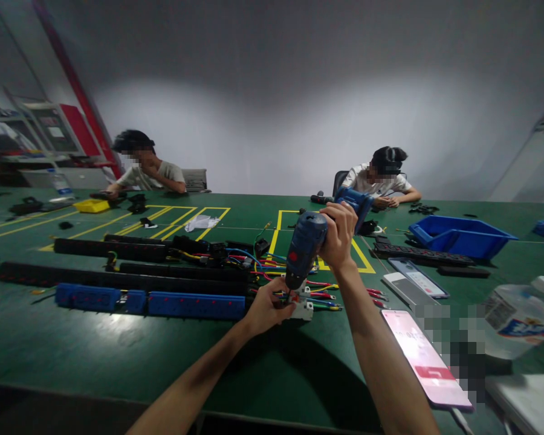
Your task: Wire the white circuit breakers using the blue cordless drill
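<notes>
2 hands (269, 305) (340, 232) at drill (304, 244), blue bin (474, 244), jug (521, 320) (white-capped)

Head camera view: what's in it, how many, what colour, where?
White block: one, white, centre
Power drill: one, dark blue, above it
Wires: many, multicoloured, centre
Blue strip: one, blue, left foreground
Black strips: several, black, mostly behind it
Yellow tray: one, yellow, far left
Blue bin: one, blue, right
Phones: apparently three, pinkish and greyish, right
Large bottle: one, clear, right edge
Small bottle: one, clear, far left
Crumpled sheet: one, white, centre
People: two, pale tops, far side
Table: one, green, underneath
Wall: one, grey, behind
Small dark items: several, blurred, scattered
Left hand: one, bare, holding the block
Right hand: one, bare, gripping the drill
</notes>
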Motion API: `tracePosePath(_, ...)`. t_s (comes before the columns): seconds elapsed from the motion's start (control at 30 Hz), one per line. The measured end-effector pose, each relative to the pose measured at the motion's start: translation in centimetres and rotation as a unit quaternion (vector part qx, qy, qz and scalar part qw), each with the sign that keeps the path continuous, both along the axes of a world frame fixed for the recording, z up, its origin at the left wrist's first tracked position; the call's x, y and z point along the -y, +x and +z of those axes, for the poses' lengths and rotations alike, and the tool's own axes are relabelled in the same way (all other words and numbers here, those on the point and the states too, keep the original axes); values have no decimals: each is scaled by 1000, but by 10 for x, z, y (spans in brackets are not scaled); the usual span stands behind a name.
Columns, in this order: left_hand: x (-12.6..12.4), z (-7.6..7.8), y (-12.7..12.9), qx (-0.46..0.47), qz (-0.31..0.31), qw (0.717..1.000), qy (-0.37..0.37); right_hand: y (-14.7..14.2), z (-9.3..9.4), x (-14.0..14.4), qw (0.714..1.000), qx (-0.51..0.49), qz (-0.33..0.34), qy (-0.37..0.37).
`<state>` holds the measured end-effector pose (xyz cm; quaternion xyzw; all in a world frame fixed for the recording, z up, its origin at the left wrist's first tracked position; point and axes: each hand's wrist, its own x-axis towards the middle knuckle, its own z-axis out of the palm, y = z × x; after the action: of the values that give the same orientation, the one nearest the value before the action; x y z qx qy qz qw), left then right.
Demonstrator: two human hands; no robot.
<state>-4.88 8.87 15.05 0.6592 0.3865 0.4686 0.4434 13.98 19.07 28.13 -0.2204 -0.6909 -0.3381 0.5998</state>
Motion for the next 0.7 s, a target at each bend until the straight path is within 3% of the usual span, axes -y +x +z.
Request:
tracePosePath(0.17, 1, 4, -1, -17, 4, 1000, -15, -2, 0, 2, 1000, -3, -4, 8)
tracePosePath(0.37, -2, -5, -7, -84, -19, 995, -58, -4, 1, 4, 1000, 5, -12, 25)
tracePosePath(0.5, -4, -3, -14, -154, -20, 987, -40, -3, 2, 4, 1000, 8, -10, 18)
tracePosePath(0.7, -3, 4, -16, -164, -33, 986, -14, -3, 3, 6, 1000, 13, -11, 23)
